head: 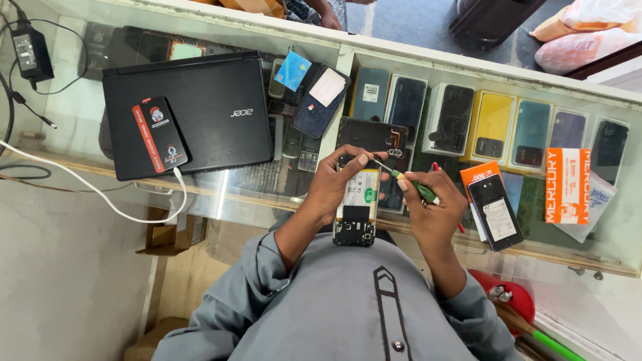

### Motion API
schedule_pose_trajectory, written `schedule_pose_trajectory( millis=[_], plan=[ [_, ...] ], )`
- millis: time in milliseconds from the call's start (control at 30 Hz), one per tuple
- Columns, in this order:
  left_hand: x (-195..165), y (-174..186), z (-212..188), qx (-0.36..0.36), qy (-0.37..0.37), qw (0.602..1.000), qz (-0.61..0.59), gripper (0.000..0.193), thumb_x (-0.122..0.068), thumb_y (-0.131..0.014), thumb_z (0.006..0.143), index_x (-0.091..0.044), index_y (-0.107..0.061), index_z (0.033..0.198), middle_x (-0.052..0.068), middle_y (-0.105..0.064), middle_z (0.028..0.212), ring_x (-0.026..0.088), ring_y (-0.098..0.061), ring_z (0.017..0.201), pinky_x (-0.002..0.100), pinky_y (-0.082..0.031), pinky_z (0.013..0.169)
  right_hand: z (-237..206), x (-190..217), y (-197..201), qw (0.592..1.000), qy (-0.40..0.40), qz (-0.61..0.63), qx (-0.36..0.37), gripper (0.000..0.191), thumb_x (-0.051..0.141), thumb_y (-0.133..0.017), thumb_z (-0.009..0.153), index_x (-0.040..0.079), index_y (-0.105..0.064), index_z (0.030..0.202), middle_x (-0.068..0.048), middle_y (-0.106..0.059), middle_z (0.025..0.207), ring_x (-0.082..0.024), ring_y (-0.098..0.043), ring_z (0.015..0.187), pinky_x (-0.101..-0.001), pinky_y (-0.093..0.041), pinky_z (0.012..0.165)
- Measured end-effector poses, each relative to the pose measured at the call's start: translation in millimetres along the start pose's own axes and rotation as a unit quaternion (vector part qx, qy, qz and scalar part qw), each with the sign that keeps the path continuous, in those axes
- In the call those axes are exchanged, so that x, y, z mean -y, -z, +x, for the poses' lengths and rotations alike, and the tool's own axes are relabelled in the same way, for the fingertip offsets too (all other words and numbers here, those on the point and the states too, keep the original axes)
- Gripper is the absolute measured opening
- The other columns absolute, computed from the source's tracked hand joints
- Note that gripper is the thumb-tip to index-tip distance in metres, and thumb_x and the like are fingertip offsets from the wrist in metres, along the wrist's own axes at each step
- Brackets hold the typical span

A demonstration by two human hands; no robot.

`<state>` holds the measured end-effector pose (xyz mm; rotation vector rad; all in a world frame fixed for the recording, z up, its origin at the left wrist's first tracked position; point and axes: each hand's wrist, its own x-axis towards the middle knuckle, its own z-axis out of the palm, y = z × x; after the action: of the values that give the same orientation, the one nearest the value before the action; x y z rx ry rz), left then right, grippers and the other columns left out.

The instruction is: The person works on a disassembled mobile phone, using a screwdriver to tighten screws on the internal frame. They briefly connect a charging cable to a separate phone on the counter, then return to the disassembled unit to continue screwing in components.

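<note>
My left hand [336, 184] grips an opened phone [356, 207] with its back cover off, so the white battery and the circuit board show. The phone is held just above the front edge of a glass counter [241, 190]. My right hand [431, 212] holds a green-handled screwdriver [409, 182]. Its thin metal tip points up and left and reaches the upper part of the phone, close to my left thumb. A dark back cover [372, 137] lies on the glass just beyond the phone.
A closed black laptop [190, 110] carries a small black and red phone with a white cable. Another phone [495, 210] on an orange box lies to the right. Boxed phones [491, 126] fill the showcase. A charger brick [28, 52] sits far left. Someone's arm [326, 12] shows behind the counter.
</note>
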<state>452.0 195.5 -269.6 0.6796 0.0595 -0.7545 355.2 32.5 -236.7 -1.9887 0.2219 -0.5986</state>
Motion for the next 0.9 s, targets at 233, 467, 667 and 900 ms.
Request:
schedule_pose_trajectory(
  millis=[233,467,667,900],
  plan=[
    [-2,-3,-4,-0.003,-0.005,0.999,0.043,0.018,-0.017,-0.066,0.1,-0.001,-0.06,0.105,0.025,-0.067,0.129,0.03,-0.076,0.095,0.046,-0.068,0.074,3,5,6,0.999,0.0,-0.027,0.019,0.013,0.005,-0.08,0.093,-0.001,-0.075,0.102,-0.006,-0.069,0.089,-0.007,-0.062,0.065,-0.0214,-0.047,0.056],
    [-3,-8,-9,-0.005,-0.018,0.991,0.131,0.018,-0.019,-0.067,0.099,-0.002,-0.063,0.104,0.02,-0.07,0.127,0.025,-0.076,0.095,0.039,-0.067,0.072,3,10,15,0.996,0.032,-0.077,0.014,0.007,0.004,-0.08,0.098,0.0,-0.076,0.102,-0.003,-0.067,0.077,-0.007,-0.059,0.064,-0.0228,-0.045,0.059],
    [-4,-1,-11,0.019,-0.02,0.991,0.131,0.017,-0.016,-0.064,0.101,0.0,-0.064,0.107,0.02,-0.069,0.129,0.026,-0.076,0.098,0.04,-0.065,0.073,3,8,13,0.999,-0.044,0.015,0.024,0.013,0.003,-0.08,0.093,-0.002,-0.072,0.101,-0.006,-0.065,0.088,-0.006,-0.062,0.064,-0.0194,-0.048,0.053],
    [3,8,-13,0.068,-0.041,0.982,0.171,0.045,-0.001,-0.059,0.095,0.001,-0.06,0.139,0.021,-0.066,0.136,0.023,-0.072,0.111,0.039,-0.065,0.089,-7,22,18,0.996,-0.06,0.057,0.017,0.01,0.001,-0.077,0.094,-0.003,-0.072,0.103,-0.007,-0.067,0.089,-0.007,-0.065,0.064,-0.0192,-0.049,0.053]
  ],
)
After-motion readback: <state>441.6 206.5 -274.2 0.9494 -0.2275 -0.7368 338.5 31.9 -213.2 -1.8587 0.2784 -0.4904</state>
